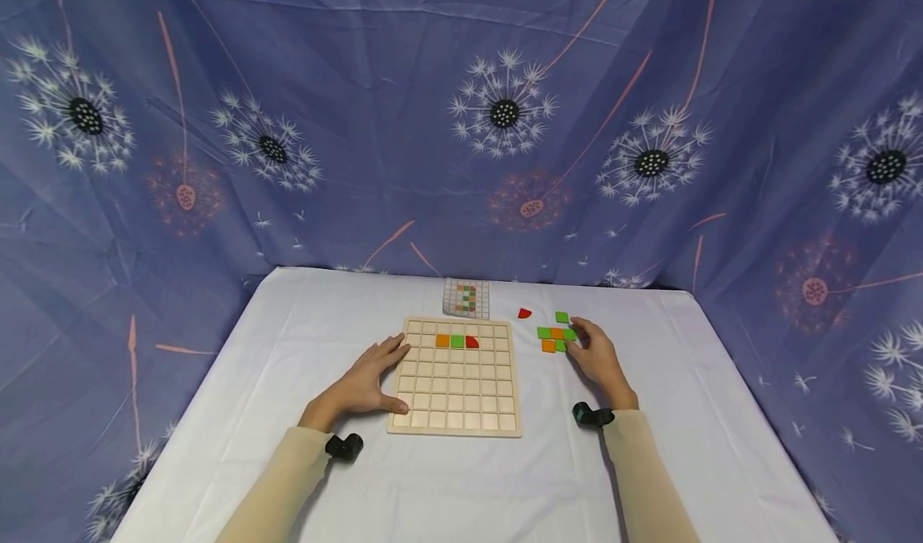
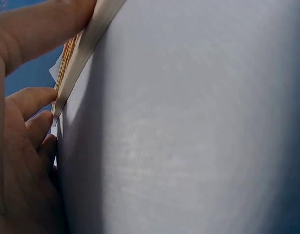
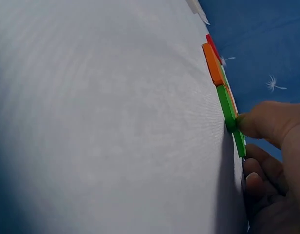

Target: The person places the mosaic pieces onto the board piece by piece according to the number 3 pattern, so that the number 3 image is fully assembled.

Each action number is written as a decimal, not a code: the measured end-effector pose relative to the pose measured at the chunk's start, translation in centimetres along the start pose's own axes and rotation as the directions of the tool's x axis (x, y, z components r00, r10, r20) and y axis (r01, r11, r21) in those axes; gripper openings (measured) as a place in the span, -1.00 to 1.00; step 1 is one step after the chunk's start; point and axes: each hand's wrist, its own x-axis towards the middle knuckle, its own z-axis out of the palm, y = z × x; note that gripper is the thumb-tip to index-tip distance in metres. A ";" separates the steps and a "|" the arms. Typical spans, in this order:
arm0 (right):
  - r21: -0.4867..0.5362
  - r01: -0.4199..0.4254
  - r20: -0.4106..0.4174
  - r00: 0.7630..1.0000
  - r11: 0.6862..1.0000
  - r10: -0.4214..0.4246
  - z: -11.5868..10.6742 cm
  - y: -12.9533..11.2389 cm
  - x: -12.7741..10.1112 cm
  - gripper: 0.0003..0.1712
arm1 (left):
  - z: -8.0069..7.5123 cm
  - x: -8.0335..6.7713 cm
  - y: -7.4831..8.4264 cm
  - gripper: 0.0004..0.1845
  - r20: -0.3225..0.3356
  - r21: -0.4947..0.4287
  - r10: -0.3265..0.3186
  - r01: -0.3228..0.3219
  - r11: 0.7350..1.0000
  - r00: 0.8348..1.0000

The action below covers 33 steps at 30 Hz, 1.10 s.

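Observation:
My left hand (image 1: 368, 379) rests with spread fingers along the left edge of a wooden grid board (image 1: 454, 434); its thumb touches the lower part and its fingertips the upper part. In a row near the board's top lie an orange square tile (image 1: 443, 341), a green square tile (image 1: 457, 341) and a red quarter-round tile (image 1: 472, 342). My right hand (image 1: 594, 359) is at the loose tiles right of the board. Its thumb touches a green tile (image 3: 227, 108), while the other fingers stay apart on the cluster's far side. An orange tile (image 3: 213, 66) lies beside that green one.
Behind the board lies a pattern card (image 1: 467, 298) with a grid and coloured shapes. A loose red quarter-round tile (image 1: 524, 313) and a separate green tile (image 1: 562, 317) lie back right. A white cloth covers the table (image 1: 461, 487); a blue dandelion-print curtain (image 1: 404, 126) surrounds its back and sides.

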 end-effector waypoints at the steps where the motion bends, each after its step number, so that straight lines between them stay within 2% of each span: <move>1: 0.004 -0.002 -0.003 1.000 1.000 0.002 0.0 0.0 0.0 -0.38 | 0.0 0.0 0.0 0.31 -0.001 -0.001 -0.002 0.002 1.000 1.000; 8: 0.014 -0.033 -0.046 0.998 0.999 0.033 0.2 -0.1 -0.3 -0.47 | 0.1 -0.1 -0.1 0.31 0.000 -0.017 -0.016 0.016 1.000 1.000; 14: -0.010 -0.044 -0.047 0.998 0.999 0.043 0.2 0.1 -0.3 -0.52 | 0.3 0.0 -0.1 0.32 0.009 -0.016 -0.026 0.026 1.000 1.000; 24: -0.053 -0.032 -0.057 0.998 0.998 0.029 0.0 0.2 -0.4 -0.60 | 0.3 0.0 0.1 0.31 0.008 -0.007 -0.029 0.029 1.000 1.000; 33: -0.042 -0.017 -0.064 0.998 0.999 0.014 -0.3 0.2 -0.5 -0.64 | 0.3 0.1 0.1 0.32 0.002 -0.005 -0.019 0.019 1.000 1.000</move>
